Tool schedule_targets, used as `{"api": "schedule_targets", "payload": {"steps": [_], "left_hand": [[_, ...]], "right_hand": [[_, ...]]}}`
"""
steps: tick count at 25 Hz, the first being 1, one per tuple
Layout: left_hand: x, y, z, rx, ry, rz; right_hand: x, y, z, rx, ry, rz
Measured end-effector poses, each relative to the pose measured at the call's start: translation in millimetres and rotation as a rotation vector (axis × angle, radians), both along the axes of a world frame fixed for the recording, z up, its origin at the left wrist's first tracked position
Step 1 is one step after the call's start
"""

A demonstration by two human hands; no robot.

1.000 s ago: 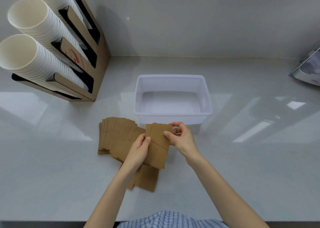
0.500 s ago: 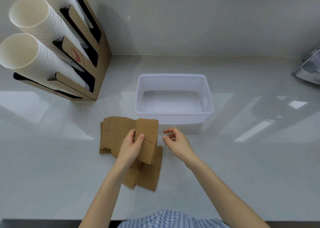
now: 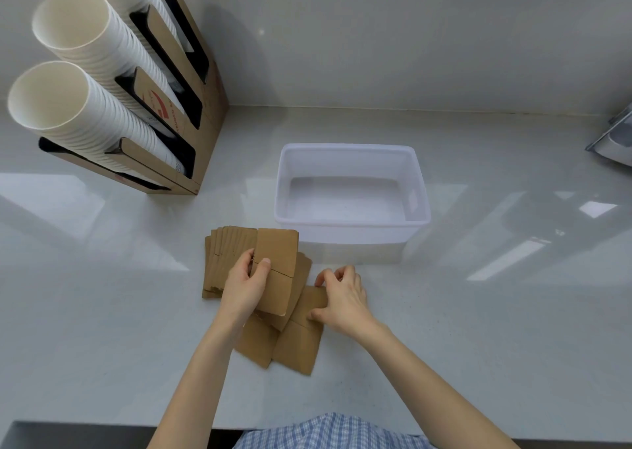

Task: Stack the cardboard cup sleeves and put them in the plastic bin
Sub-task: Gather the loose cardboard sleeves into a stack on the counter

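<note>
Your left hand point(image 3: 244, 286) is raised a little over the counter point(image 3: 102, 312), and its fingers point(image 3: 265, 264) pinch a small stack of cardboard sleeves point(image 3: 277, 272), thumb on the top face. The stack stands nearly upright in your view, and its far edge comes close to the near wall of the plastic bin point(image 3: 352, 240). Your right hand point(image 3: 342, 298) lies low on the counter, palm down, fingers bent onto a loose sleeve point(image 3: 301, 342) just right of the stack; I cannot tell if they already grip it. More sleeves lie fanned point(image 3: 222, 253) on the counter to the left of the bin's near left corner, and 2 lie nearer to the front edge.

Compared with 0.5 s ago, your right hand has gone down from the air to the loose sleeve, while the left hand holds the stack as before. The bin has nothing inside. The cup holder point(image 3: 205, 106) stands at the far left corner.
</note>
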State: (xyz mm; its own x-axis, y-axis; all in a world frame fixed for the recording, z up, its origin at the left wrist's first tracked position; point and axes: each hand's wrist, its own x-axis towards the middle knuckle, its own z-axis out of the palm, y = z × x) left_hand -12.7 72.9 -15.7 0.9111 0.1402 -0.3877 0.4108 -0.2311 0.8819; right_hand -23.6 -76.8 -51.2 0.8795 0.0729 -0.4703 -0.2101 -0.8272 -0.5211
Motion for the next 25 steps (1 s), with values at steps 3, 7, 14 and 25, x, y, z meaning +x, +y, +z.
{"api": "schedule_targets", "payload": {"steps": [3, 7, 14, 25], "left_hand": [[-0.2, -1.2, 1.1, -0.008, -0.017, -0.011], [-0.1, -2.4, 1.4, -0.011, -0.017, -0.017], [-0.6, -5.4, 1.2, -0.01, -0.017, -0.046], [-4.6, -19.9, -2.1, -0.009, 0.016, -0.12]], "right_hand": [[3.6, 0.3, 0.3, 0.002, 0.013, 0.009], [7.2, -7.6, 2.3, 0.126, 0.017, -0.005], [11.8, -24.4, 16.3, 0.259, -0.012, -0.153], [14.2, -52.8, 28.3, 0.522, -0.028, -0.368]]}}
